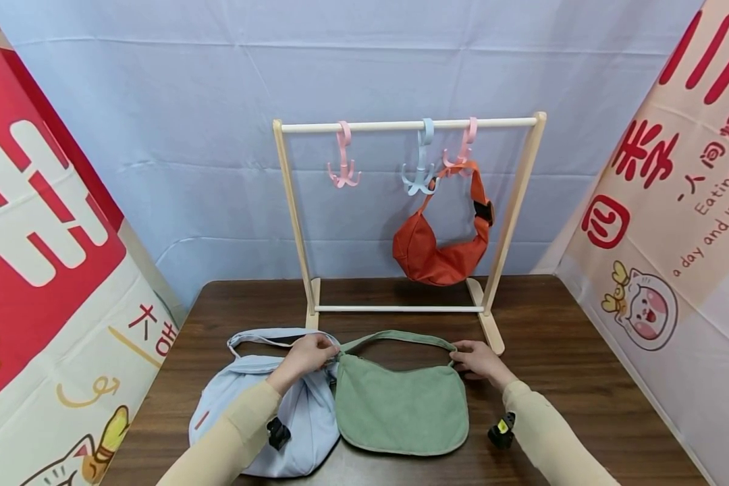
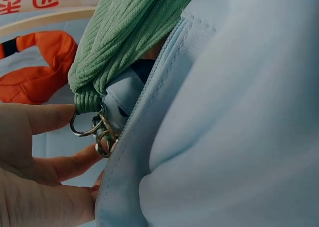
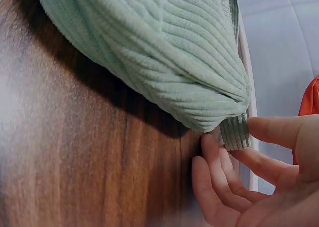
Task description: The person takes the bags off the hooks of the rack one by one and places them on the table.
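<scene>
A green corduroy shoulder bag [image 1: 402,408] lies on the table with its strap [image 1: 395,335] arched behind it. At the bag's upper left corner is my left hand [image 1: 306,354]; in the left wrist view its fingers [image 2: 52,118] are at the ribbed end by a metal ring [image 2: 84,132]. My right hand [image 1: 478,361] pinches a short ribbed tab [image 3: 235,132] at the bag's upper right corner. A light blue bag [image 1: 306,418] lies under my left forearm and fills much of the left wrist view [image 2: 224,127].
Behind the bags stands a wooden rack [image 1: 291,202]. From its rail hang a left pink hook [image 1: 343,158], a blue hook [image 1: 422,162] and a right pink hook [image 1: 465,143]. An orange bag [image 1: 440,260] hangs by its strap on the right. Printed cloths flank the table [image 1: 559,378].
</scene>
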The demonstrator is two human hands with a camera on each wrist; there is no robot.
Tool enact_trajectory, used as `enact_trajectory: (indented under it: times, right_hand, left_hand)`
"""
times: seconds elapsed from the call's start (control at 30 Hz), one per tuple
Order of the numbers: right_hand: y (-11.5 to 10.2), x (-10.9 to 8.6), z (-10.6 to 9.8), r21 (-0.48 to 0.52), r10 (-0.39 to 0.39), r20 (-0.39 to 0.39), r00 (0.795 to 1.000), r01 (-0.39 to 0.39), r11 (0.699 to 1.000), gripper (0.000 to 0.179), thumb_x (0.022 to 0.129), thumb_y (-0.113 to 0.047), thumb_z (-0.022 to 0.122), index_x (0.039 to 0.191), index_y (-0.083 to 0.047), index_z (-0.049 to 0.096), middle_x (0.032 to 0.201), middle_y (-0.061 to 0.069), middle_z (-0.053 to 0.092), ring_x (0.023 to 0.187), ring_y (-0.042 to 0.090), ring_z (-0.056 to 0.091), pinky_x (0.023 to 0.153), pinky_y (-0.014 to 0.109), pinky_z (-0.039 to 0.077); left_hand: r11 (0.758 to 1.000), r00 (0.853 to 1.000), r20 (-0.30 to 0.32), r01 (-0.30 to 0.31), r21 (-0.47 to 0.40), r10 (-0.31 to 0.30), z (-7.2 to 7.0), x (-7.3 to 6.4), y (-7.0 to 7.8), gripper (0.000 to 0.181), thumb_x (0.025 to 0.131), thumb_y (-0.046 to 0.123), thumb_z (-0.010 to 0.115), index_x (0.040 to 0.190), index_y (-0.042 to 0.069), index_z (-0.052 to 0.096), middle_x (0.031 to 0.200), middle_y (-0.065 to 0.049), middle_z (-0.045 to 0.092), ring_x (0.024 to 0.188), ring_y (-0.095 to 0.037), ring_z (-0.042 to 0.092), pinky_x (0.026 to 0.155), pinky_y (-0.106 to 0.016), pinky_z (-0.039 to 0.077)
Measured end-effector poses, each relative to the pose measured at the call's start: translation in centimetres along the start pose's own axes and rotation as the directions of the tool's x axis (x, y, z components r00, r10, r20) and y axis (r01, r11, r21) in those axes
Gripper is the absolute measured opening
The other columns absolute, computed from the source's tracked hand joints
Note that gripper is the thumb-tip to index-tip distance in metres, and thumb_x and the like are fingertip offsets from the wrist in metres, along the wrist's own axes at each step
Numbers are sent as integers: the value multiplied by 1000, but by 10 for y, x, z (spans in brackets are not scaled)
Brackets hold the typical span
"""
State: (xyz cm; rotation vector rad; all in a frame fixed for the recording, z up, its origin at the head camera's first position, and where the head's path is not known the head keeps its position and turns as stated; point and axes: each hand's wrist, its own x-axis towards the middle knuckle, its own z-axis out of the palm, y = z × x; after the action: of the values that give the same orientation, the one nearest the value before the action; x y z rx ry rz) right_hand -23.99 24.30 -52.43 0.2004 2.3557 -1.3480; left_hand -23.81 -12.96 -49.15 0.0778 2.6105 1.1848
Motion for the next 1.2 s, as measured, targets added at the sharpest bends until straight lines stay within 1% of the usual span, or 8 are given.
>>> enact_trajectory:
  times: [0.17, 0.4, 0.6, 0.73, 0.87, 0.97, 1.1, 1.2]
  right_hand:
    - [-1, -2, -1, -9, -3, 5, 1000, 3, 1000, 43, 96, -18, 53, 132, 5, 48, 119, 22, 60, 97, 26, 66, 80, 43, 54]
    - [-2, -2, -2, -11, 2, -1, 1000, -2, 1000, 42, 96, -19, 53, 130, 6, 49, 120, 23, 59, 98, 27, 65, 80, 43, 55]
    - [-3, -4, -1, -9, 3, -7, 1000, -3, 1000, 42, 96, -18, 53, 129, 6, 48, 121, 24, 59, 98, 27, 65, 80, 43, 55]
    - [-5, -5, -1, -7, -8, -12, 1000, 8, 1000, 43, 97, -20, 53, 130, 6, 48, 122, 24, 58, 99, 28, 64, 81, 44, 54]
    - [-5, -4, -1, 0, -9, -16, 1000, 9, 1000, 42, 97, -20, 53, 129, 6, 48, 121, 23, 58, 98, 27, 65, 80, 43, 54]
    - [-5, -4, -1, 5, -5, -18, 1000, 5, 1000, 40, 97, -19, 52, 129, 5, 49, 119, 22, 59, 97, 27, 65, 80, 43, 54]
    - [-5, -5, -2, 12, -7, -23, 1000, 7, 1000, 38, 98, -19, 50, 128, 5, 50, 117, 21, 60, 98, 29, 65, 80, 43, 54]
    - [-6, -5, -3, 13, -9, -31, 999, 9, 1000, 37, 98, -19, 50, 126, 4, 52, 115, 20, 61, 96, 28, 66, 79, 43, 54]
  left_hand:
    - [998, 1000, 0, -22, 53, 22, 0, 2, 0, 21, 92, 29, 61, 94, 10, 68, 81, -2, 61, 65, -14, 52, 56, -28, 42]
    - [994, 1000, 17, -28, 108, 26, 0, 5, -2, 23, 93, 32, 59, 95, 11, 68, 87, -2, 62, 70, -15, 52, 59, -29, 42]
    - [991, 999, 35, -23, 130, 18, -1, 5, -1, 24, 94, 32, 58, 94, 11, 67, 83, -1, 61, 69, -15, 52, 59, -30, 42]
    - [988, 998, 51, -46, 150, 38, -2, 5, 1, 26, 94, 33, 56, 96, 10, 68, 82, -1, 61, 69, -15, 53, 60, -30, 42]
    - [988, 998, 60, -43, 149, 34, -2, 4, 3, 28, 94, 34, 56, 99, 10, 68, 84, -2, 62, 70, -15, 54, 61, -31, 43]
    - [988, 997, 63, -45, 151, 36, -3, 3, 4, 29, 94, 35, 56, 102, 9, 68, 88, -2, 64, 72, -15, 55, 62, -32, 45]
    - [987, 996, 70, -63, 148, 53, -3, 5, 2, 31, 94, 34, 56, 105, 8, 68, 99, -6, 66, 78, -16, 58, 64, -34, 47]
    - [988, 996, 78, -63, 143, 52, -3, 7, 0, 32, 94, 34, 56, 106, 8, 69, 104, -7, 66, 81, -17, 59, 66, -35, 48]
